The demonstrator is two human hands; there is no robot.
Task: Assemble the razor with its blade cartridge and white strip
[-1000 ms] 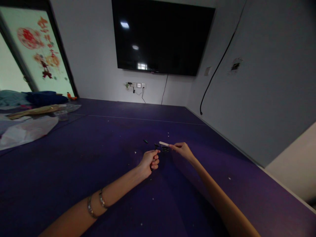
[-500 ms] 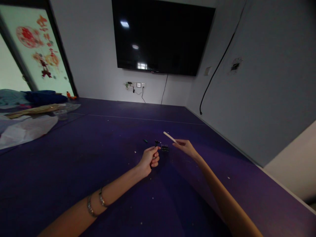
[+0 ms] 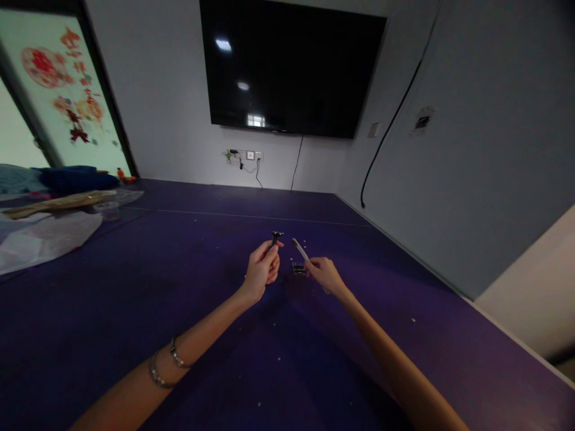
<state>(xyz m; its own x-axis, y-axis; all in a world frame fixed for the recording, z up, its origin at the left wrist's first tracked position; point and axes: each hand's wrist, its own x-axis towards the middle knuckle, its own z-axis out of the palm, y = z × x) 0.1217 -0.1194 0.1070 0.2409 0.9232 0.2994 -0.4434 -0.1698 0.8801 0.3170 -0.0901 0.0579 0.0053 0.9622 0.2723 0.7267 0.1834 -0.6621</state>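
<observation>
My left hand (image 3: 261, 270) is closed around the dark handle of a razor (image 3: 275, 237), whose T-shaped head sticks up above the fingers. To its right, my right hand (image 3: 324, 274) pinches a slim white toothbrush (image 3: 300, 249). Its darker tip points up and left toward the razor head, with a small gap between them. Just left of the right fingers, a small dark case with clear edges (image 3: 299, 269) lies on the purple surface (image 3: 215, 335). The case's contents are too small to make out.
White specks are scattered over the surface. At the far left lie a white plastic bag (image 3: 49, 236), a brown flat item (image 3: 58, 202) and blue cloth (image 3: 78, 178). A television (image 3: 291, 66) hangs on the wall ahead, and a black cable (image 3: 395, 120) dangles at right.
My left hand has risen and shifted left, lifting the razor head clear of the surface. The toothbrush has turned and come slightly left, showing a darker tip. The small green item is no longer visible.
</observation>
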